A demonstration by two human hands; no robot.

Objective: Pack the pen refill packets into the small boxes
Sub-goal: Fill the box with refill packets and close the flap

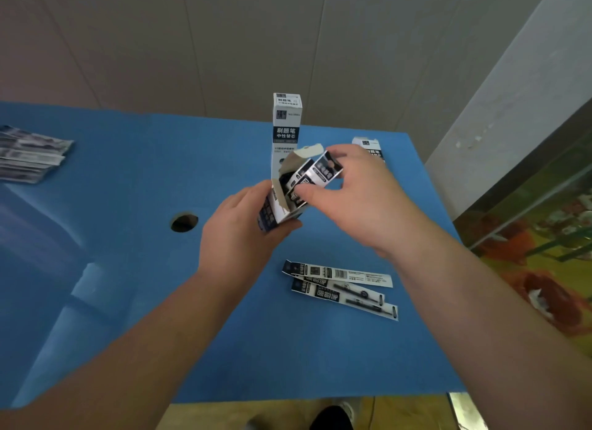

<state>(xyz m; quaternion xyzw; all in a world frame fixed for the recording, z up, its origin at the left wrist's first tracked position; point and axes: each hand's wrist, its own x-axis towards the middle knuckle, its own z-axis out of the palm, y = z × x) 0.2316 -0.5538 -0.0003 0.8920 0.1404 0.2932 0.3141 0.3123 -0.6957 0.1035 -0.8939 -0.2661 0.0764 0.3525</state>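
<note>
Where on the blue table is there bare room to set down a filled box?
Bare blue table lies between the round hole and the packet stack, and along the near edge. It is crowded around the loose refill packets and upright box.

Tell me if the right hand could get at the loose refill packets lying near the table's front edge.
Probably yes, once freed. The right hand is busy feeding refill packets into the small box; the loose packets lie bare on the table just below it, nothing covering them.

A white-and-navy open cardboard box [276,205] sits mid-table [128,301], a tall upright white-and-navy box [286,125] behind it, flat printed refill packets [339,288] before it, a stack of packets [30,154] far left.
</note>
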